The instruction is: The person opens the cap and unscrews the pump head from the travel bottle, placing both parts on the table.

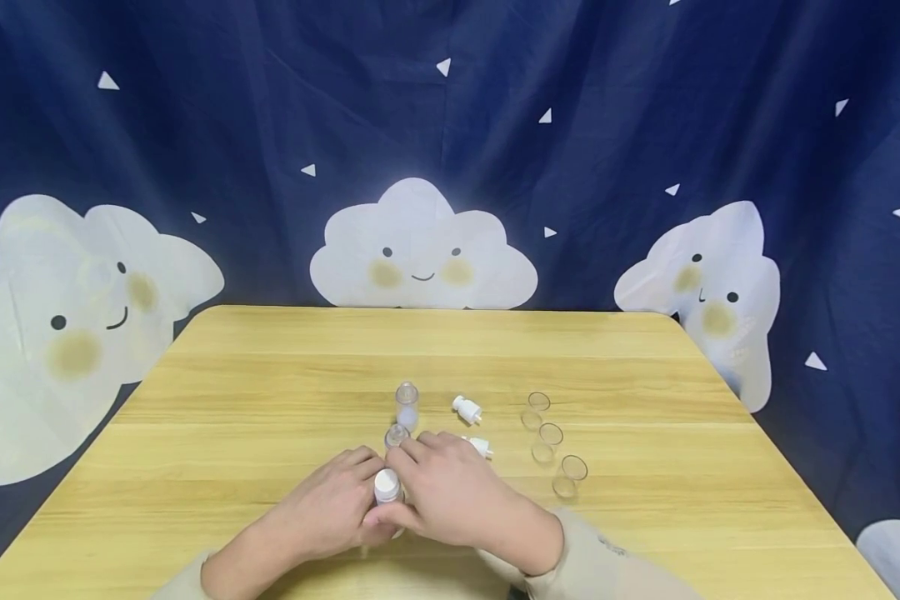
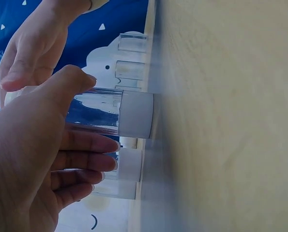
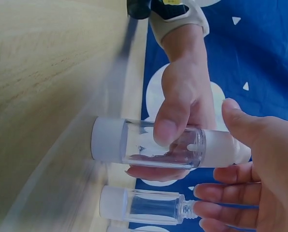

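Observation:
A clear pump bottle with a white base [image 3: 109, 139] and a white pump top [image 1: 387, 485] stands upright on the table between both hands. My left hand [image 1: 330, 504] holds its clear body, thumb on one side and fingers on the other. Around the pump top, my right hand [image 1: 450, 483] is loosely spread; the thumb stands off it in the right wrist view, the fingers close on the opposite side. Just behind stands a second clear bottle [image 3: 156, 207] with a bare threaded neck, and farther back a third bottle [image 1: 407, 408].
Two white pump tops [image 1: 467, 409] [image 1: 480, 448] lie on the wooden table [image 1: 285, 375] right of the bottles, one partly behind my right hand. Farther right, three clear cylindrical covers [image 1: 545, 443] stand in a row. A dark blue curtain [image 1: 390, 100] hangs behind the table.

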A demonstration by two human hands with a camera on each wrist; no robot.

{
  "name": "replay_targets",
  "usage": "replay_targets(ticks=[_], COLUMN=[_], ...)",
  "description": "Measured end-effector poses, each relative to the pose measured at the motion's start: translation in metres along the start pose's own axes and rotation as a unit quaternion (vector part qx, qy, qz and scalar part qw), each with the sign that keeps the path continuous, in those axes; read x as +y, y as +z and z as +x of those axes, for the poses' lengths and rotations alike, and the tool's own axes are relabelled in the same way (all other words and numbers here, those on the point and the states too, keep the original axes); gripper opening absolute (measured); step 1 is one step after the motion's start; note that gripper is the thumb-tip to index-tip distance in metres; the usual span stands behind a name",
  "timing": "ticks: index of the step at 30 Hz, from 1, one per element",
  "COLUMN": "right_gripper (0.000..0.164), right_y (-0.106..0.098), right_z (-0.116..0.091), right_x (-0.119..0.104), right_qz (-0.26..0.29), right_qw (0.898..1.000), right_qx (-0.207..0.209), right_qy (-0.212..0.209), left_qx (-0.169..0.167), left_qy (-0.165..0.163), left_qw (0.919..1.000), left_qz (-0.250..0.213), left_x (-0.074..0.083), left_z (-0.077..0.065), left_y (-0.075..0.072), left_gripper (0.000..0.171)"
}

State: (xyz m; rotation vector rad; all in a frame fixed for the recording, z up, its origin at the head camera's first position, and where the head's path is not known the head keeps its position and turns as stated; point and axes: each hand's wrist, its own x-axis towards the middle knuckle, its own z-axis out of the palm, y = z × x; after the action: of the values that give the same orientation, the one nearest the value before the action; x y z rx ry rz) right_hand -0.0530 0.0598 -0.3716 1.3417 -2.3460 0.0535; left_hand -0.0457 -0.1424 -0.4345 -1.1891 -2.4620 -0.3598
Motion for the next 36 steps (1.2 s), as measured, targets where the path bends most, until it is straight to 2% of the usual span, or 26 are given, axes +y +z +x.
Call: replay_targets(ticks=[5,12,19,28,31,36], right_gripper=[0.05,0.043,0.038,0.042,0.045,0.052], right_y=[0.001,0.0,-0.004,-0.004,-0.004,-0.007], right_z=[0.002,0.004,0.006,0.008,0.007,0.004], right_x=[0.001,0.008,0.019,0.028,0.028,0.021], right_qz=[0.016,0.092,0.191,0.26,0.26,0.22], right_qw=[1.0,0.994,0.974,0.951,0.952,0.967], right_qx=[-0.007,-0.052,-0.117,-0.162,-0.159,-0.129], right_qy=[-0.006,-0.016,-0.022,-0.033,-0.022,0.004], left_qx=[0.002,-0.013,-0.032,-0.056,-0.057,-0.058], left_qy=[0.003,-0.01,-0.03,-0.059,-0.06,-0.057], left_qw=[1.0,0.9998,0.999,0.9965,0.9964,0.9966], left_qz=[-0.005,-0.01,-0.007,-0.019,-0.018,-0.013], left_x=[0.0,0.001,0.004,0.004,0.004,0.004], left_z=[0.0,0.0,0.0,0.0,0.0,0.0], left_y=[0.0,-0.001,-0.004,-0.004,-0.004,-0.004], left_gripper=[0.033,0.031,0.035,0.046,0.052,0.053])
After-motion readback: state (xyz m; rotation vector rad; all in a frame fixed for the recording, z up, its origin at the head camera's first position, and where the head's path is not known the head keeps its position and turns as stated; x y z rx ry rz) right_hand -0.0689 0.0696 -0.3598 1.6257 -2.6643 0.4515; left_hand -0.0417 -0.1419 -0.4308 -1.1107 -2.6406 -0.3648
